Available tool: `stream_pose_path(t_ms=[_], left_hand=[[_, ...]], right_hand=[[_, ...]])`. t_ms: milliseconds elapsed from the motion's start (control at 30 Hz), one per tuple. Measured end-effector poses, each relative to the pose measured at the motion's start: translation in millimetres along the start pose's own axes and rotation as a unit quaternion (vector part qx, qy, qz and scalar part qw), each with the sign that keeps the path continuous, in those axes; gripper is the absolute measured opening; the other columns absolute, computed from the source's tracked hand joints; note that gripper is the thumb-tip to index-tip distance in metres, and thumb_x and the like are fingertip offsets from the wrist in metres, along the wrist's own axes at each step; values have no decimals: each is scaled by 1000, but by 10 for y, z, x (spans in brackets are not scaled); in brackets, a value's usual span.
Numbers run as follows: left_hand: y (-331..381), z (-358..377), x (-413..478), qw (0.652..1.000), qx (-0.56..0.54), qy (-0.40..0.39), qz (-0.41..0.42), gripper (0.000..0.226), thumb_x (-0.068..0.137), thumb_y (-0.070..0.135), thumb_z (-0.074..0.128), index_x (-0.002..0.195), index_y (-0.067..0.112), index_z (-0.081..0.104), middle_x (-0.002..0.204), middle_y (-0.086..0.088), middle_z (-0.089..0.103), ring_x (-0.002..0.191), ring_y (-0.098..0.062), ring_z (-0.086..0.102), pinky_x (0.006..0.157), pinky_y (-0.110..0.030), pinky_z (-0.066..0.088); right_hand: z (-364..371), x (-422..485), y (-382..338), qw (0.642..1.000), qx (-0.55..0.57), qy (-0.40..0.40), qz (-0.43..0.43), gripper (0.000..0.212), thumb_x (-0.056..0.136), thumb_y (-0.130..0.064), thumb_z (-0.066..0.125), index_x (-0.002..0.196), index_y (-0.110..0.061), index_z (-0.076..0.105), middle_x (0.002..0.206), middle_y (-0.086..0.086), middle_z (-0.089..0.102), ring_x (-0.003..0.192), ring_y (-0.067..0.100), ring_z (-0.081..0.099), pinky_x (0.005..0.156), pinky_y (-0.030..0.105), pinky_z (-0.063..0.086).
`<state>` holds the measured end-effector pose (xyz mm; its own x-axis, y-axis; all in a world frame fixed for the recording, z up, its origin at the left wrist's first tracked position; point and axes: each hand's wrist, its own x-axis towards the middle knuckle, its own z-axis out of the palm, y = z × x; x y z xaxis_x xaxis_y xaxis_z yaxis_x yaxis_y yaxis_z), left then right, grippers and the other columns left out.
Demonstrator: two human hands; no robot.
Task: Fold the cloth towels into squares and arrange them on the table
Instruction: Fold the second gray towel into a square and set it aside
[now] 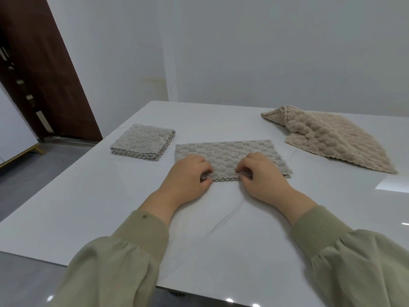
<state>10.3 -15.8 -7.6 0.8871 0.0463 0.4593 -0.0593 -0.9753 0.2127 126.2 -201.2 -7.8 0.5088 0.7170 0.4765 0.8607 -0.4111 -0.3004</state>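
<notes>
Now grey towel [230,155] w/ near edge pinched by both hands, left [188,175] & right [263,173]; next fold over to square is needed

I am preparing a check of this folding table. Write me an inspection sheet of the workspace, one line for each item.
Surface: white table, glossy, with faint grey veins.
Job's things: folded towel, a grey square, at left; middle towel, grey, folded to a long rectangle; beige towel pile at right, loose, not folded.
Clutter: nothing seen.
Grippers: left hand and right hand both pinch the middle towel's near edge.
Cables: nothing seen.
Surroundings: white wall; brown door at left.
</notes>
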Motion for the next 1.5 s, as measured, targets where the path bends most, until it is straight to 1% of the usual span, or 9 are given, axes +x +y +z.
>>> stream_pose_path(t_ms=[367, 533, 867, 967, 1100, 1200, 1300, 1367, 1500], left_hand=[[-157, -151, -92, 999, -23, 28, -22, 15, 67, 2, 65, 71, 15, 65, 74, 4, 61, 78, -18, 57, 66, -29, 45], [-199, -170, -96, 998, -25, 37, -39, 14, 67, 2, 65, 71, 16, 65, 74, 5, 61, 75, -15, 54, 67, -23, 38], [-133, -245, -104, 990, -67, -66, -102, 14, 72, 11, 57, 71, 21, 67, 72, 10, 60, 73, -12, 53, 70, -26, 43], [-67, -234, -60, 988, -94, -13, -119, 16, 80, 15, 55, 79, 22, 70, 80, 10, 66, 77, -11, 55, 71, -24, 41], [28, -31, 284, 993, 11, 56, -107, 29, 92, 16, 45, 110, 13, 67, 112, 0, 66, 108, -19, 50, 89, -30, 37], [60, 156, 542, 984, 80, -22, -156, 41, 96, 20, 33, 131, 15, 52, 135, -3, 53, 127, -24, 38, 103, -37, 31], [-14, 298, 634, 961, 88, -166, -205, 50, 100, 31, 20, 149, 22, 21, 157, 0, 18, 145, -25, 10, 116, -49, 10], [-77, 318, 622, 952, 80, -202, -214, 52, 100, 36, 15, 151, 26, 10, 159, 3, 5, 146, -23, 1, 116, -50, 0], [-171, 273, 567, 948, 92, -206, -224, 57, 98, 49, 13, 151, 30, 3, 159, 4, -2, 146, -20, -4, 115, -50, -4]], right_hand=[[-212, -75, 258, 998, -36, -20, 55, 22, 64, 1, 58, 81, -12, 64, 85, 5, 58, 86, 27, 52, 77, 37, 43], [-269, -65, 281, 997, -50, 29, 47, 22, 61, 8, 61, 71, -11, 66, 72, 4, 58, 77, 27, 52, 67, 35, 41], [-354, -81, 228, 990, -37, -86, 106, 24, 77, -4, 53, 83, -14, 74, 84, -2, 67, 84, 17, 57, 75, 25, 40], [-286, -29, 172, 995, -54, 17, 80, 22, 76, -7, 51, 81, -9, 72, 81, 5, 67, 84, 26, 57, 75, 32, 43], [-42, 233, 46, 986, -99, 113, 68, 36, 76, -15, 37, 86, -4, 70, 84, 11, 67, 80, 33, 57, 70, 38, 45], [149, 467, -45, 990, -101, 33, 92, 35, 87, -13, 39, 110, -4, 64, 108, 14, 66, 102, 34, 55, 88, 43, 43], [329, 590, -25, 982, -120, -95, 110, 44, 99, -26, 27, 140, -15, 40, 146, 5, 41, 136, 25, 33, 111, 49, 21], [355, 621, 45, 965, -115, -173, 158, 50, 101, -35, 19, 148, -22, 24, 157, -1, 19, 145, 20, 14, 114, 54, 5], [230, 605, 264, 946, -133, -193, 222, 53, 100, -39, 14, 150, -25, 16, 159, -3, 8, 146, 18, 6, 113, 56, -1]])
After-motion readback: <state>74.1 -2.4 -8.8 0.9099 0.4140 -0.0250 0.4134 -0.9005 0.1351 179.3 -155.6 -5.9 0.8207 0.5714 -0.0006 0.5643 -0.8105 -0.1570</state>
